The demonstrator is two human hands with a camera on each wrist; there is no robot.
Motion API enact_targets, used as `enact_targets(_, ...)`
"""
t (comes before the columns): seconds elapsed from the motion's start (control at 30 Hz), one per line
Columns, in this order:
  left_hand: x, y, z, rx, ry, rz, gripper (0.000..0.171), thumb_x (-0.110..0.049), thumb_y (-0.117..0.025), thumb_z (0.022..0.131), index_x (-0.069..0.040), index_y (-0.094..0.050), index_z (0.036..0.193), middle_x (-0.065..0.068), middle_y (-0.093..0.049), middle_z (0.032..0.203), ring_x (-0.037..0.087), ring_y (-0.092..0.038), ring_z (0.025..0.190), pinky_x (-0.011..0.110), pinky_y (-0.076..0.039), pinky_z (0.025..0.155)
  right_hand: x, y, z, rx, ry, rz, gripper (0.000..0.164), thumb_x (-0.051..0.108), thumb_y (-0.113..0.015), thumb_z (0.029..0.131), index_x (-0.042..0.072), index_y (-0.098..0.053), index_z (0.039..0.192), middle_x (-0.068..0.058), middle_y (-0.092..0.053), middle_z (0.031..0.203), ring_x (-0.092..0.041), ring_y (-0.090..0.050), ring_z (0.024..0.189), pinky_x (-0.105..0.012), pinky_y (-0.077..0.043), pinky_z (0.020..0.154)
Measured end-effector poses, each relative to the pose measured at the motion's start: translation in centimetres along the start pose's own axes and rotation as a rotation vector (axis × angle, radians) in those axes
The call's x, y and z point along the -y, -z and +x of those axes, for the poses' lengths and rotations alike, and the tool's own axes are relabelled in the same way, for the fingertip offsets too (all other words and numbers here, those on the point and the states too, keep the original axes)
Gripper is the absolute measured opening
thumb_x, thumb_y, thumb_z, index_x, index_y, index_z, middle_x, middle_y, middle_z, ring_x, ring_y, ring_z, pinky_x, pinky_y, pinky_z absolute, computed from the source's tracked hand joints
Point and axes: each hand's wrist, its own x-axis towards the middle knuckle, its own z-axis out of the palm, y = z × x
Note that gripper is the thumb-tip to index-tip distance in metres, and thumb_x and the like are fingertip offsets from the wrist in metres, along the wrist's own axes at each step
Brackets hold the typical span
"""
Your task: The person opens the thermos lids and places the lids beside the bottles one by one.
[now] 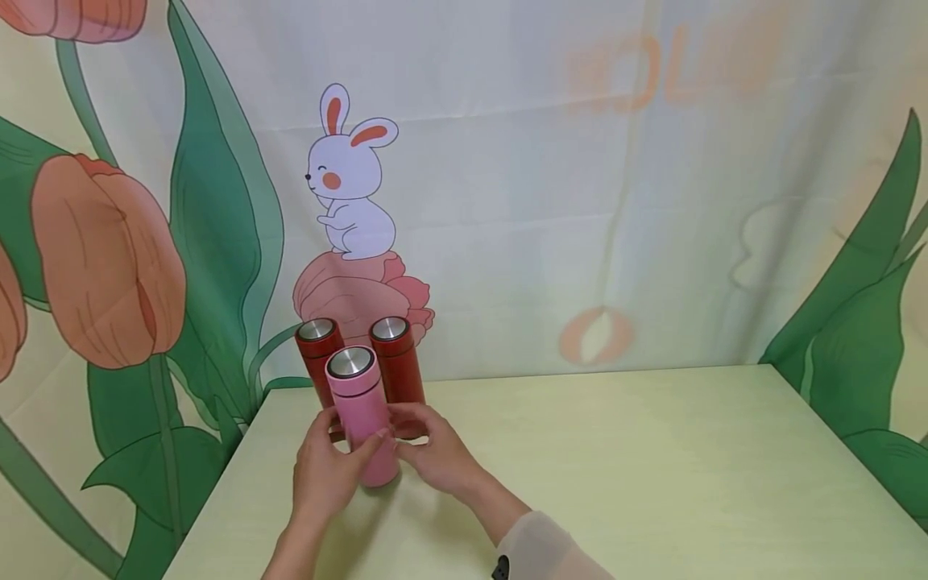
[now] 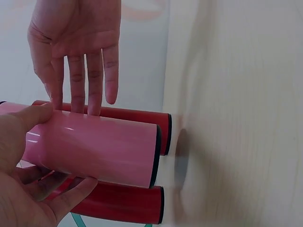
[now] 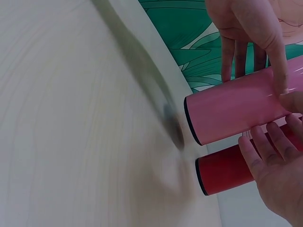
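A pink thermos bottle [image 1: 362, 411] with a silver lid is tilted slightly, its dark base just over the table. My left hand [image 1: 324, 467] grips it from the left, thumb across the near side and fingers behind. From the right, my right hand [image 1: 442, 451] touches the same bottle with fingers extended and thumb at its side. In the left wrist view, most of the right hand's fingers [image 2: 94, 75] reach behind the pink bottle. Two red thermos bottles, the left one [image 1: 316, 346] and the right one [image 1: 399, 362], are behind it, partly hidden.
A pale wood-grain table [image 1: 652, 459] spreads to the right of the bottles. Behind it hangs a printed cloth [image 1: 507, 201] with a rabbit, tulips and green leaves. The table's left edge runs close beside the bottles.
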Motion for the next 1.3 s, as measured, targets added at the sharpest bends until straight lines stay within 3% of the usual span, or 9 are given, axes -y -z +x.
enact_targets(0.37,-0.6,-0.9,-0.4,0.007,-0.013,0.003,0.088,-0.059,-0.080,0.084,-0.012,-0.044,0.148,0.015,-0.061,0.136,0.035,-0.057,0.128,0.058,-0.048,0.106,-0.5,1.2,-0.5,-0.048,0.002,-0.015,0.043,0.022,-0.074,0.097,0.028,-0.063,0.137,0.000,-0.068,0.127,-0.018,-0.066,0.111,-0.031,-0.058,0.089)
enact_targets(0.73,-1.5,-1.9,-0.8,0.019,-0.015,-0.016,0.083,-0.054,-0.082,0.084,-0.014,-0.046,0.147,0.013,-0.062,0.134,0.032,-0.057,0.125,0.056,-0.049,0.105,-0.5,2.3,-1.0,-0.078,-0.012,-0.004,0.045,0.019,-0.077,0.094,0.025,-0.064,0.137,-0.006,-0.067,0.130,-0.025,-0.066,0.113,-0.033,-0.059,0.087)
enact_targets(1.3,-2.1,-3.3,-0.9,0.029,-0.041,-0.059,0.081,-0.049,-0.084,0.084,-0.016,-0.046,0.148,0.011,-0.061,0.139,0.032,-0.057,0.128,0.055,-0.052,0.104,-0.9,3.6,-1.7,-0.100,-0.015,-0.001,0.047,0.018,-0.078,0.094,0.024,-0.064,0.139,-0.006,-0.066,0.128,-0.021,-0.068,0.109,-0.032,-0.060,0.087)
